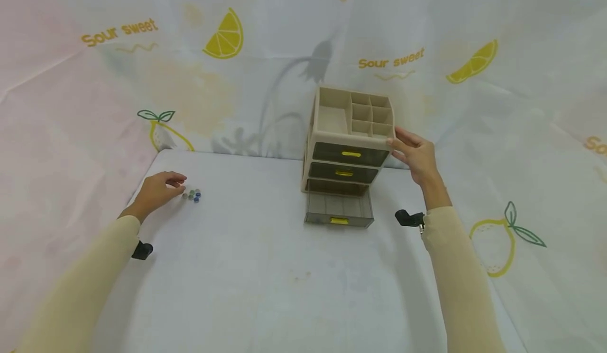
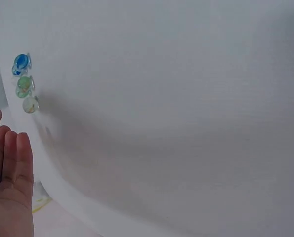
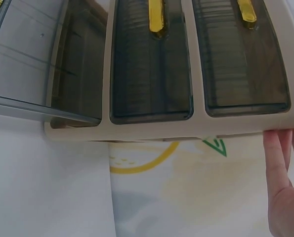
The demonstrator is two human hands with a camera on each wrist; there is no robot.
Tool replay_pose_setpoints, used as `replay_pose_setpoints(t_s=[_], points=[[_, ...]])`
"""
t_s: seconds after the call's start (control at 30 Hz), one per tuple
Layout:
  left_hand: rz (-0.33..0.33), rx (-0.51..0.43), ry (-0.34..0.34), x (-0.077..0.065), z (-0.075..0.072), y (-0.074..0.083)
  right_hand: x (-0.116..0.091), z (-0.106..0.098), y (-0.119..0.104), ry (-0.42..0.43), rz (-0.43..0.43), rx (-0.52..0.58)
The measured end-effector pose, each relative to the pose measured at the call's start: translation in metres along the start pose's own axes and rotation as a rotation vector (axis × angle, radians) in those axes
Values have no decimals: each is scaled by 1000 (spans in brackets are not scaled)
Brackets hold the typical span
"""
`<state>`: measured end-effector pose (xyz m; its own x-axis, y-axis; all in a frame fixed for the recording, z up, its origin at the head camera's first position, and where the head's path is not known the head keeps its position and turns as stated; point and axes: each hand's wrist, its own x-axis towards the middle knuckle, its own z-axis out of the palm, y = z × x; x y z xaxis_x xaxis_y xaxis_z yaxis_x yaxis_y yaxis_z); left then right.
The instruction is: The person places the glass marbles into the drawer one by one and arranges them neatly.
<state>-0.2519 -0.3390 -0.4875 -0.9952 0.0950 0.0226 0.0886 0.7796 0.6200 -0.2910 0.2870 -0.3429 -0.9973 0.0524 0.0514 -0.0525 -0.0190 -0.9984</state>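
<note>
In the head view my left hand (image 1: 158, 190) hovers at the left of the white table, fingers loosely bent and holding nothing. Just beyond its fingertips lies a small cluster of glass marbles (image 1: 192, 195); blue, green and clear marbles (image 2: 24, 84) show in the left wrist view. My right hand (image 1: 417, 155) holds the top right front corner of a beige desktop drawer organizer (image 1: 353, 140), thumb at the front edge and fingers along the side. The organizer's bottom drawer (image 1: 339, 208), grey and see-through with a yellow handle, is pulled out. The upper two drawers are closed.
Divided compartments (image 1: 362, 113) form the organizer's top. A white cloth (image 1: 265, 21) with lemon prints and lettering hangs behind and around the table (image 1: 246, 268). A black wrist mount (image 1: 410, 218) sticks out from the right sleeve, another (image 1: 142, 250) from the left.
</note>
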Motion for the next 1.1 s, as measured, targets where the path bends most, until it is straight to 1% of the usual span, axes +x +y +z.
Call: replay_pose_setpoints(t_s=[0.1,0.17,0.2,0.27,0.43,0.67,0.87,1.1], points=[[-38,0,-69,-4,0,-7,0,0,1,3,-8,5],[-56,-2,-99,-6,2,-10,1,0,1,0,-6,3],[-61,-5,-109,-6,2,-12,2,0,1,0,-2,5],[-50,-5,-121,-7,5,-15,2,0,1,0,7,8],[1,7,-102,-5,11,-18,1,-1,0,4,14,10],[-12,16,-66,-6,16,-20,2,-1,0,-5,5,1],[5,7,-16,-10,16,-20,4,-2,0,-10,0,9],[25,10,10,-10,18,-23,3,-2,1,-1,11,5]])
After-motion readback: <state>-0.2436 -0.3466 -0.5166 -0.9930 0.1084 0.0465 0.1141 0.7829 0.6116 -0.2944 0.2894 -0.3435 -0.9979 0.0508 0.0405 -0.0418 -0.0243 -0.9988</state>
